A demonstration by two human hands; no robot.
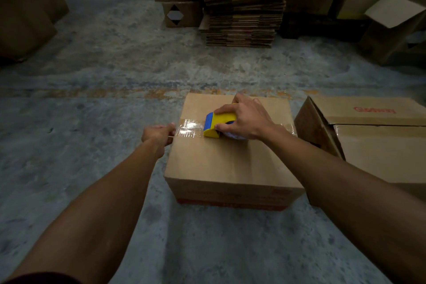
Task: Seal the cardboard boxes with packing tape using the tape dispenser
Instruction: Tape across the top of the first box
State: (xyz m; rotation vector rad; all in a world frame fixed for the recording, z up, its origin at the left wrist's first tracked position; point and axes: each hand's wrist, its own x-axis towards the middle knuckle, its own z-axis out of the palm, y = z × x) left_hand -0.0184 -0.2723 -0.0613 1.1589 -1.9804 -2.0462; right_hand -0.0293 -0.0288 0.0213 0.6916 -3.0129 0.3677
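Head view: closed cardboard box (227,159) on floor, left hand (158,132) pinching tape end (176,131) at edge as anchor, right hand (247,117) gripping yellow tape dispenser (219,122) pressed onto seam.

Upside-down red print, unreadable, on right box (378,136)

A worn concrete floor (96,57), mottled grey with a faded orange line (129,93) running across it. At the far side, a tall stack of flattened cartons (244,7) stands on the floor. Just left of the stack, two brown cartons sit one on the other, the lower carton (182,15) marked with a diamond cut-out. A large brown shape (25,11) fills the far left corner, too dim to identify.
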